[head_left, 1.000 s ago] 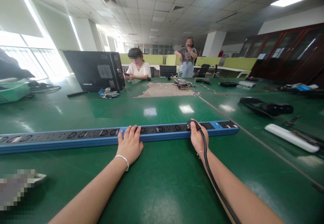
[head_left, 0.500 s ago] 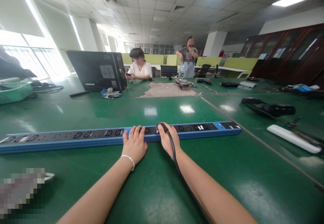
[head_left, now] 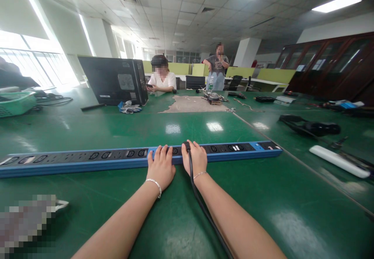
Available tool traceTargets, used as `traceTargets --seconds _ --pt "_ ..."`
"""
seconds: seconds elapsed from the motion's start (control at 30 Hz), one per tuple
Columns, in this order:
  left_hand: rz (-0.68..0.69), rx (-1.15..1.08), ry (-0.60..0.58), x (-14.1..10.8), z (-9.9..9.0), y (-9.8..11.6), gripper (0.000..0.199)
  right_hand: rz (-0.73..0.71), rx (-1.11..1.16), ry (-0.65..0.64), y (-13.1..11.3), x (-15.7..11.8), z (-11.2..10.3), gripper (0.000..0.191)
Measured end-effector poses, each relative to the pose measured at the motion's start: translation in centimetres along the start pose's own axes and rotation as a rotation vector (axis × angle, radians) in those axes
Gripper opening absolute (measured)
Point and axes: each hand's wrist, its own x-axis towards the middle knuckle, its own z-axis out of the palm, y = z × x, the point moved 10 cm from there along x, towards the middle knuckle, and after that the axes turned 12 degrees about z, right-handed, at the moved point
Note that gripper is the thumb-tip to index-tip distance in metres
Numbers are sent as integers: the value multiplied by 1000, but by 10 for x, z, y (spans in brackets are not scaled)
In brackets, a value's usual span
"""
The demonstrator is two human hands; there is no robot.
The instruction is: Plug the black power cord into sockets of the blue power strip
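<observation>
A long blue power strip (head_left: 87,166) with black sockets lies across the table. My left hand (head_left: 160,167) grips its middle, fingers laid over the top and thumb at the near side. Just to the right, my right hand (head_left: 196,157) is closed on a black plug (head_left: 187,146) at the socket face. Whether the plug sits in a socket cannot be seen behind the fingers. Its black power cord (head_left: 196,198) runs down along my right forearm and out of the bottom edge.
On the green table (head_left: 96,200) stand a black computer case (head_left: 111,81), gloves (head_left: 129,107) and a green basket (head_left: 17,105). A white bar-shaped object (head_left: 339,161) and a black strapped object (head_left: 312,126) lie right. Two people (head_left: 162,80) are across the table.
The power strip and my left hand have shifted slightly right. My right hand has turned a little, still on the plug, and the cord now hangs further left.
</observation>
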Motion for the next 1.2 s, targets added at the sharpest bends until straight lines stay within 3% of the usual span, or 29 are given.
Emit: traceTargets --seconds 0.53,0.67,0.83,1.0,1.1,1.2 --pt "4 0 1 1 0 0 58 -36 -67 20 6 -16 8 45" --pt "-1 2 3 0 1 0 58 -73 -83 -41 9 -17 8 44" --pt "-4 -27 46 1 -4 1 61 -237 -108 -191 12 -19 11 46" --pt "129 -115 132 5 -20 17 63 -301 -96 -198 15 -22 9 56" --pt "216 -157 91 7 -19 28 61 -306 -84 -197 15 -22 9 52" --pt "214 -177 65 8 -15 29 59 -316 -75 -201 15 -21 9 52"
